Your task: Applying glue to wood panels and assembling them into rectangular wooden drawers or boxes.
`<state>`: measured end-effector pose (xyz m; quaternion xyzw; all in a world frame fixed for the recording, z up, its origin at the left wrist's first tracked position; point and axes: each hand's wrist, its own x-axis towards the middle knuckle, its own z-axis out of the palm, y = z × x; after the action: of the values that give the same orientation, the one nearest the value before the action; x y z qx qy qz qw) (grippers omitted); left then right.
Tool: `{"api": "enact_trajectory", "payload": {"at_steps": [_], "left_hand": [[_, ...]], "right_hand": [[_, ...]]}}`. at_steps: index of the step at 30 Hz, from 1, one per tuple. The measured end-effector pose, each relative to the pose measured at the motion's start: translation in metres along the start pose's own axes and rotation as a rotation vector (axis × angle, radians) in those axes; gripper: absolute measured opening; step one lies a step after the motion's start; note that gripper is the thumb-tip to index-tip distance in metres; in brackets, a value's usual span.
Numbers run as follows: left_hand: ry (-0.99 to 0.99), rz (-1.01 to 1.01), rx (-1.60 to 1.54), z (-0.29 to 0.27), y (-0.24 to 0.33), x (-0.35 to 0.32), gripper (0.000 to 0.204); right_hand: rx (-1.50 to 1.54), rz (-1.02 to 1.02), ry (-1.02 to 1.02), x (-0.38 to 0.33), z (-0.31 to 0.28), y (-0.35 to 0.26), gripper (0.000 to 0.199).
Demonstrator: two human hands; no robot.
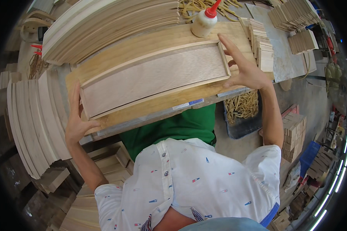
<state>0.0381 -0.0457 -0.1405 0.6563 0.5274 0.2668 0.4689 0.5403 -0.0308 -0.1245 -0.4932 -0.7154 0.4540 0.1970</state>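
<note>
Two hands are on the work. Your left hand (78, 122), at centre left of the frame, has its fingers laid along the left end of the framed wooden panel (154, 77), thumb tucked under the near corner; that grip is spread flat against the end strip, not pinching. Your right hand (245, 67), at upper right of centre, presses open fingers against the right end strip, forefinger extended up along it. Neither grip is clenched; both push inward on the ends.

The panel lies across the middle of the frame on a wider wooden board (158, 44), which rests on the bench (285, 57). Long edge strips run along its far and near sides, and short strips close both ends.

Judgement: the step in hand is seating the end strips against the panel. A glue bottle (204, 21) with a red nozzle stands upright just beyond the far edge, at upper centre, touching neither hand. The next move calls for even pressure from both ends and a check that the corners sit flush; the near right corner joint is hidden by your palm.

Stacks of curved wooden slats (104, 23) lie at upper left; short wooden blocks (263, 46) are stacked just right of your right hand.
</note>
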Motion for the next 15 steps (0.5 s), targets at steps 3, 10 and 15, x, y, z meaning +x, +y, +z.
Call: {"api": "enact_trajectory", "payload": {"at_steps": [3,10,15], "left_hand": [[0.011,-0.018,0.102,0.002,0.011,0.003,0.131],[0.019,-0.05,0.142,0.001,0.013,0.008,0.129],[0.021,-0.077,0.191,-0.005,0.014,0.003,0.126]], "right_hand": [[-0.12,-0.015,-0.012,0.003,0.0,0.002,0.12],[-0.174,-0.032,0.001,0.005,0.0,0.002,0.113],[-0.104,0.002,-0.004,0.011,0.005,0.004,0.117]]}}
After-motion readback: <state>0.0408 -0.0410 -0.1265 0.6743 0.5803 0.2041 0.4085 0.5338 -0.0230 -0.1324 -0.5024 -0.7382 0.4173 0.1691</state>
